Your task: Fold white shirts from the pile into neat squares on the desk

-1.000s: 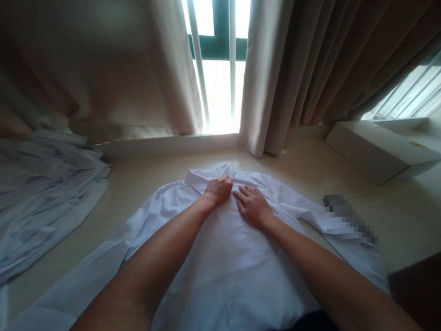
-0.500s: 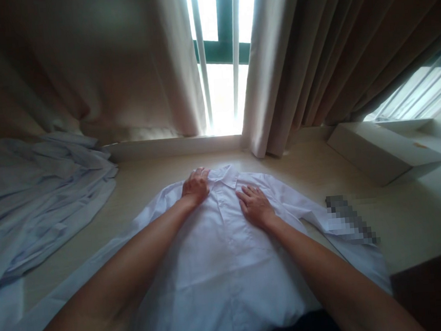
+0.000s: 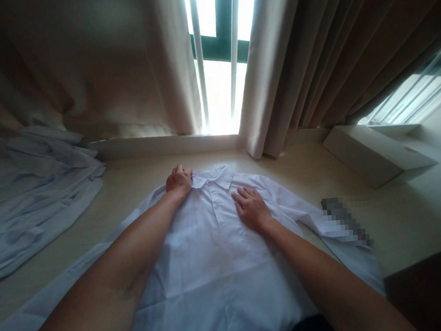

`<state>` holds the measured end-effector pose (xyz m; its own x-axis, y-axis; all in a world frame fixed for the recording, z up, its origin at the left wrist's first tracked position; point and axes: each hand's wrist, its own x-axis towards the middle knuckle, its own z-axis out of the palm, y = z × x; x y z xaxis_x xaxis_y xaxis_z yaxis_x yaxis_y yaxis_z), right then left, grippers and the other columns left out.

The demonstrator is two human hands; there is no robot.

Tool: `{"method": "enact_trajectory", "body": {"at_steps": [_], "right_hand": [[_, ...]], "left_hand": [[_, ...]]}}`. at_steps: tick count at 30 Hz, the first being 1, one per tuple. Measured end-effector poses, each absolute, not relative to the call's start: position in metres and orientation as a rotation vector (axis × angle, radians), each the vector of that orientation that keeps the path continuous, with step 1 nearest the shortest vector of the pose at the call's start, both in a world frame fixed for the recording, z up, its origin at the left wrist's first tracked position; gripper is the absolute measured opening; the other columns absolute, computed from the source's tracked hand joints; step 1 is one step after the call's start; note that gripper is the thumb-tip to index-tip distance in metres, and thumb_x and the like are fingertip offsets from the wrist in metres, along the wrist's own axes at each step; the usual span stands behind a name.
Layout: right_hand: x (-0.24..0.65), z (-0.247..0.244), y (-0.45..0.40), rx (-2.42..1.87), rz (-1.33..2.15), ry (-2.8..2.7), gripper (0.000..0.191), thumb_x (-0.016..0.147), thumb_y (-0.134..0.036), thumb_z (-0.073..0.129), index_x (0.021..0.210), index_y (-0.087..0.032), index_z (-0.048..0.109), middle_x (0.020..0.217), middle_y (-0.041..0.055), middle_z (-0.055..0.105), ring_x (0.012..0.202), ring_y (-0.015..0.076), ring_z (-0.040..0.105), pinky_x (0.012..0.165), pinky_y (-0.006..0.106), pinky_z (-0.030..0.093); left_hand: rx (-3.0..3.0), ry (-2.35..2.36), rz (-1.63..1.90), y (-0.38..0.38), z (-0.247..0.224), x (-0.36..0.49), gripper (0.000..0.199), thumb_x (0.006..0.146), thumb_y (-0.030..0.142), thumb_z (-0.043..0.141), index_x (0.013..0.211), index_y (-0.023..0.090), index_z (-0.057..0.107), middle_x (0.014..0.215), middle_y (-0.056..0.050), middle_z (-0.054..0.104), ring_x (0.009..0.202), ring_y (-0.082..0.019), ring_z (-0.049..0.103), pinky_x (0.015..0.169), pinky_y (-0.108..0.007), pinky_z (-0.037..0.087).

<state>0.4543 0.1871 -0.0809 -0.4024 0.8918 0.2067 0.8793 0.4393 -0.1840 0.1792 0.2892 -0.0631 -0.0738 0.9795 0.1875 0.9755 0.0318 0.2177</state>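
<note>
A pale worktop point(image 3: 402, 211) runs beneath drawn brown curtains point(image 3: 349, 46) and a bright window point(image 3: 219, 83). A white shirt point(image 3: 214, 269) lies spread front-up across the middle of the worktop, its collar point(image 3: 216, 176) toward the window and its sleeves stretched out to both sides. A heap of light blue garments point(image 3: 26, 198) sits at the far left, well apart from the shirt. A white box point(image 3: 374, 154) rests at the right by the curtain. The left hand point(image 3: 179, 180) is curled with its fingers closed on the shirt at the left end of the collar. The right hand point(image 3: 250, 208) lies flat and open, palm down, on the shirt's chest just right of the button placket.
</note>
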Motion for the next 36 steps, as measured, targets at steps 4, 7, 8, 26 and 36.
{"method": "enact_trajectory", "body": {"at_steps": [4,7,8,26,36], "right_hand": [[0.455,-0.083,0.189,-1.518,0.062,-2.415,0.043,0.097,-0.036,0.036,0.139,-0.031,0.046,0.148,0.0015,0.041,0.138,0.0228,0.029,0.115,0.046,0.018],[0.455,-0.084,0.188,-1.521,0.076,-2.409,0.043,0.097,-0.036,0.036,0.139,-0.031,0.046,0.148,0.0016,0.041,0.138,0.0229,0.029,0.115,0.046,0.017],[0.454,-0.084,0.188,-1.526,0.083,-2.409,0.043,0.097,-0.035,0.037,0.139,-0.031,0.046,0.148,0.0019,0.041,0.139,0.0230,0.029,0.115,0.046,0.017],[0.457,-0.057,0.121,-1.582,0.073,-2.519,0.057,0.097,-0.051,0.033,0.145,-0.021,0.037,0.152,0.0102,0.033,0.140,0.0271,0.028,0.113,0.050,0.017],[0.536,-0.077,0.088,-1.895,0.066,-2.436,0.061,0.096,-0.058,0.021,0.151,-0.030,0.024,0.158,0.0009,0.018,0.146,0.0221,0.006,0.116,0.047,0.004]], "left_hand": [[2.246,2.310,0.578,0.278,-0.060,0.189,0.029,0.091,0.033,0.042,0.104,0.020,0.064,0.107,-0.012,0.055,0.101,-0.025,0.051,0.084,-0.035,0.042],[2.325,2.221,0.669,0.251,-0.055,0.197,0.030,0.091,0.033,0.042,0.110,0.018,0.060,0.109,-0.011,0.057,0.105,-0.024,0.051,0.094,-0.034,0.040],[2.360,2.163,0.683,0.238,-0.055,0.199,0.031,0.092,0.035,0.041,0.109,0.018,0.060,0.109,-0.011,0.058,0.106,-0.023,0.052,0.096,-0.034,0.040],[2.238,2.122,0.053,0.035,-0.074,0.152,0.077,0.087,0.068,0.030,0.150,0.025,0.027,0.159,-0.006,0.015,0.146,-0.027,0.006,0.117,-0.049,0.007],[2.285,2.092,0.035,0.036,-0.075,0.149,0.071,0.090,0.059,0.028,0.151,0.023,0.023,0.159,-0.005,0.015,0.147,-0.025,0.006,0.116,-0.045,0.005]]}}
